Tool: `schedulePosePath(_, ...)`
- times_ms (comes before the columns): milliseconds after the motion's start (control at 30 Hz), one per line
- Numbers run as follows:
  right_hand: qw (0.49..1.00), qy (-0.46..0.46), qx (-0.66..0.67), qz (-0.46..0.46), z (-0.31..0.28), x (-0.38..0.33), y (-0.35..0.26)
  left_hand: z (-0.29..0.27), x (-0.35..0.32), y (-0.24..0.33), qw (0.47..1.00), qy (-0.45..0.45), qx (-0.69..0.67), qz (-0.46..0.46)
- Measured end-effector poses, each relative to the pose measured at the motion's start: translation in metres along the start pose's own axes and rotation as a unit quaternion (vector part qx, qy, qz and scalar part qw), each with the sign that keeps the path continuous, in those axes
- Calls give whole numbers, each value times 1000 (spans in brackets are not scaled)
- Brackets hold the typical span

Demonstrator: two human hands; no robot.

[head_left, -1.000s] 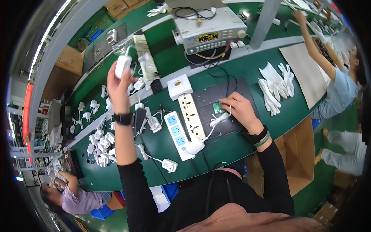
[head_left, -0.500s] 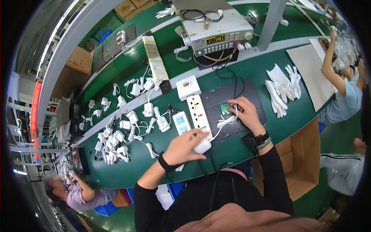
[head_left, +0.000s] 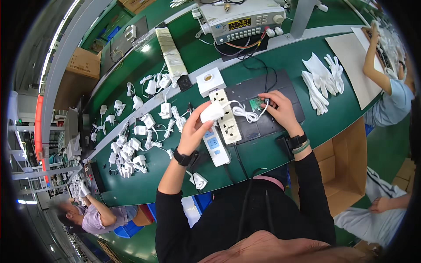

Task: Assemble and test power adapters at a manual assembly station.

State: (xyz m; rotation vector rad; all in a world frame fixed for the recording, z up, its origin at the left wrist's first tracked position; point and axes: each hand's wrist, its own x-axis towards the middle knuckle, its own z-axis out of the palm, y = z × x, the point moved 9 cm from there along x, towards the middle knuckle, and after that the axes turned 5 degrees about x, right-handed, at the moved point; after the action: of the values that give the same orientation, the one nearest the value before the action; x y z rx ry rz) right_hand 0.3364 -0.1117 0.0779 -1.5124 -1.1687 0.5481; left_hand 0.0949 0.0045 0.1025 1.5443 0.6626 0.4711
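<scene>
Clearly, two hands are at work, apart from each other: the left hand (head_left: 193,130) grips one white adapter (head_left: 212,112) over the far half of a cream power strip (head_left: 230,128), contact unclear; the right hand (head_left: 281,108) pinches a small connector (head_left: 266,101) at one green circuit board (head_left: 255,104). Two strips, counting the blue-socketed one (head_left: 222,158), and three white gloves (head_left: 316,105) lie about. Half a second ago, the adapter sat at the cream strip's near end, the left hand beside it.

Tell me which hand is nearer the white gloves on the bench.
Right. The right hand is beside the green circuit board, left of the white gloves; the left hand, holding a white adapter, is farther left.
</scene>
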Motion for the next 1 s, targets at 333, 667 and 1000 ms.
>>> schedulePosePath(333, 1000, 2, 10, 4, 4, 1, 0, 40, -11, 4, 924, -65, 353, 131)
schedulePosePath(667, 1000, 5, -20, -2, -3, -1, -2, -62, 76, 43, 857, -54, 497, 122)
schedulePosePath(1000, 1000, -6, -17, -8, 4, 3, -5, -236, 180, -75, 760, 128, 634, -63)
